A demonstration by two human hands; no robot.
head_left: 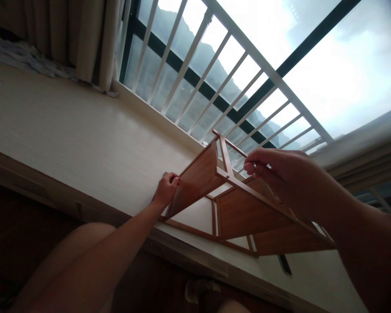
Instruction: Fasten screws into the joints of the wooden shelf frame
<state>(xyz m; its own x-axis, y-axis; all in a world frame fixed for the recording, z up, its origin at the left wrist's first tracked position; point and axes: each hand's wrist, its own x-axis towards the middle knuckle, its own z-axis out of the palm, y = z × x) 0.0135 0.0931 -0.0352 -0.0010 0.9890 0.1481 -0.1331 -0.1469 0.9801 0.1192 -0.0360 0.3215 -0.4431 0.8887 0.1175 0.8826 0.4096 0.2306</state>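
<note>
Your right-hand fingers [252,167] are pinching a small bright metal part, most likely a screw or similar fastener; it is too small to identify with certainty. The right hand [280,178] is hovering just above the upper rail of the wooden shelf frame [241,208], at about 1 o'clock from the frame's centre, close to a joint where an upright meets a rail.

Your left hand [166,189] is closing its fingers around the edge of the frame's end panel, at about 9 o'clock from the frame's centre. The fingers are curled and clenched on the panel edge, steadying the frame.

The wooden shelf frame is lying tipped on the pale worktop [68,139], with its slats and panels running toward 4 o'clock. Its far end is reaching toward the window railing [215,78]; whether it is touching the railing cannot be determined.

Handling judgement: the frame is looking light and stiff, built from thin boards and narrow rails. The rails are appearing slender and likely to flex or crack at the joints if loaded sideways. You are best taking hold at a panel edge or near a joint, as the left hand is doing, not at mid-span of a rail. The small metal part is appearing smooth and easy to drop; a firm fingertip pinch is advisable.

A curtain [84,39] is hanging at 11 o'clock, well apart from both hands.
</note>
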